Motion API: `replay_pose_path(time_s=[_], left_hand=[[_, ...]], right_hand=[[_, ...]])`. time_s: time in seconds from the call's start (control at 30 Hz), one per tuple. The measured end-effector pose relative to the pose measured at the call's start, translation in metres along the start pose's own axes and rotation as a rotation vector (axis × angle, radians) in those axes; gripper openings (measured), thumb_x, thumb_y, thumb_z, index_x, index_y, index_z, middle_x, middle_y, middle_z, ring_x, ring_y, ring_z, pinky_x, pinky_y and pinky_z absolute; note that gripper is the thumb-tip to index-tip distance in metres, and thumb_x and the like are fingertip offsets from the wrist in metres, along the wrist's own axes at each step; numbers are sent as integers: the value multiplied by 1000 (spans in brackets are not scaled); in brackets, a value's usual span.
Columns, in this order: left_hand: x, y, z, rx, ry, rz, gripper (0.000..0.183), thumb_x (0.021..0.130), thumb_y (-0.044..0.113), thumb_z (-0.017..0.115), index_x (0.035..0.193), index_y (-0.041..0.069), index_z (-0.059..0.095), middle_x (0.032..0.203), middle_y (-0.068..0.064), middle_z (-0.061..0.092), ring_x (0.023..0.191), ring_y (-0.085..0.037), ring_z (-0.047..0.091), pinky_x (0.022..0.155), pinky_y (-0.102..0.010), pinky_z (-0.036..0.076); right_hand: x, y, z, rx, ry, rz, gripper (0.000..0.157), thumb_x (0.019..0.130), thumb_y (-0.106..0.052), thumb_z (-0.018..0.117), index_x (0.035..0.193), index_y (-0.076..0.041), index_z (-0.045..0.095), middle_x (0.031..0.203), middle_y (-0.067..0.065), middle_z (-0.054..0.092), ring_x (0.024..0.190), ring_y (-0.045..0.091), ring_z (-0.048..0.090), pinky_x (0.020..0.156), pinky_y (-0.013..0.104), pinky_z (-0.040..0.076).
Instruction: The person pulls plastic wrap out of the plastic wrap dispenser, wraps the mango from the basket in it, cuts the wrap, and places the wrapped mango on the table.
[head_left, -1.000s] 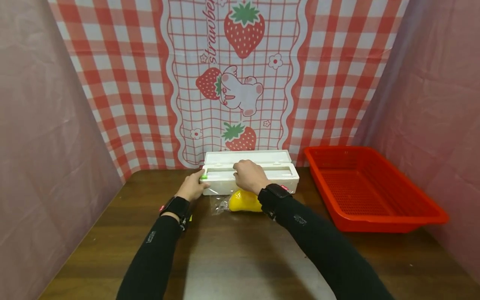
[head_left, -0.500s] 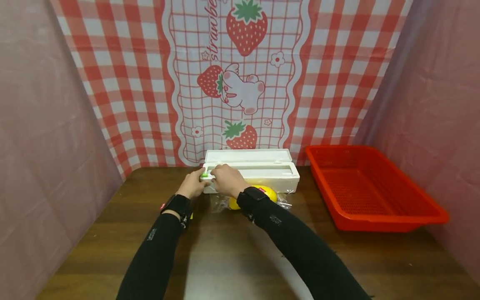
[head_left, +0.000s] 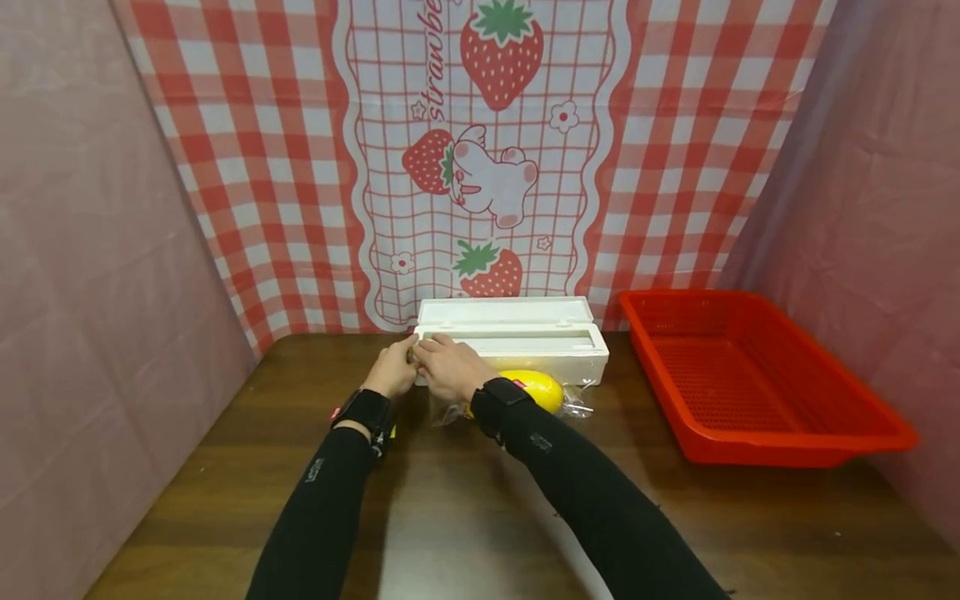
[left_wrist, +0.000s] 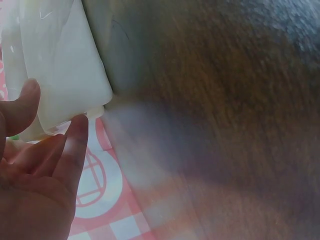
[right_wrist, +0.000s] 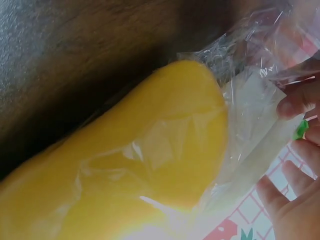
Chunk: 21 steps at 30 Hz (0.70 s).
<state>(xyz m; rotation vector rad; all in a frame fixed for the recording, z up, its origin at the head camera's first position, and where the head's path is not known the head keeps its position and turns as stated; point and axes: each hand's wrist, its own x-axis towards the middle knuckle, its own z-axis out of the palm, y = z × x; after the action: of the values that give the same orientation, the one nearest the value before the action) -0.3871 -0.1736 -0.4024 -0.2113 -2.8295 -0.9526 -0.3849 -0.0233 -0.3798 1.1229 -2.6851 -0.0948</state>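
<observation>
A long white cling film box (head_left: 570, 363) stands at the back of the table with its lid (head_left: 510, 312) raised. My left hand (head_left: 392, 370) grips its left end, thumb on one face and fingers round the edge in the left wrist view. Beside it, my right hand (head_left: 453, 370) pinches at the same end. A small green slider (right_wrist: 301, 129) shows between fingertips in the right wrist view, but the head view hides it. In front of the box lies a yellow elongated, fruit-like object (head_left: 542, 388) wrapped in clear film, partly covered by my right wrist.
To the right stands a red plastic basket (head_left: 795, 446) with a perforated bottom. The brown wooden table (head_left: 450, 517) reaches back to a red-and-white checked strawberry cloth (head_left: 667, 150). Pink curtains (head_left: 112, 250) hang at both sides.
My right hand has moved left along the box to its left end, meeting my left hand and covering the green slider. The left hand stays at that end. The view has shifted slightly.
</observation>
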Motion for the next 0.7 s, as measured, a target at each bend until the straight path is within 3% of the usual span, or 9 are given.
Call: replay_pose_path(time_s=[0.2,0.5,0.7], left_hand=[[0,0,1,7,9,7,56,90,6,52,144,6,40,113,-21,63,84,-30,54,78,-39,44],[2,0,2,-9,3,-9,57,92,12,58,145,5,38,139,-20,48,109,-29,54,88,-41,44],[1,0,2,-17,0,-22,61,90,11,62,146,6,37,135,-19,52,96,-28,55,79,-36,44]], right_hand=[[1,-2,1,-30,11,20,43,100,-29,39,140,-12,46,137,1,49,133,22,37,97,39,44],[0,2,2,12,3,14,41,101,-27,40,137,-11,49,138,4,48,132,25,39,100,39,42],[-3,4,0,35,21,21,37,100,-23,42,134,-12,53,134,4,51,129,24,42,99,39,42]])
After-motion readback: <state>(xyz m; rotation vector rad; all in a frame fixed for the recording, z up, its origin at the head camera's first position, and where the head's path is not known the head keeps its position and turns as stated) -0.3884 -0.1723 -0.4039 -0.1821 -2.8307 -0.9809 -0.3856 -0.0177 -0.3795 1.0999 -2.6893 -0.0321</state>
